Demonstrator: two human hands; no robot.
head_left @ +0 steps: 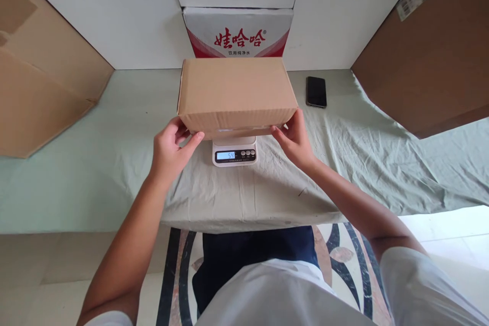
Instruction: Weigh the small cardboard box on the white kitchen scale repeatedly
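Observation:
A closed brown cardboard box (pixel 237 86) sits over a small white kitchen scale (pixel 235 162), hiding most of its platform. The scale's lit display seems to read 54. At the box's lower left corner is my left hand (pixel 173 147), its thumb on the near side and its other fingers curled under or behind the edge. My right hand (pixel 292 137) grips the lower right corner in the same way. Clear tape shows along the near lower edge. Whether the box rests fully on the scale or is partly carried by my hands, I cannot tell.
Behind stands a white and red carton (pixel 240 33) with Chinese lettering, against white panels. To the right lies a black phone (pixel 316 92). Large cardboard boxes flank the green cloth-covered table (pixel 95 178), one at left (pixel 46 71) and one at right (pixel 431 61).

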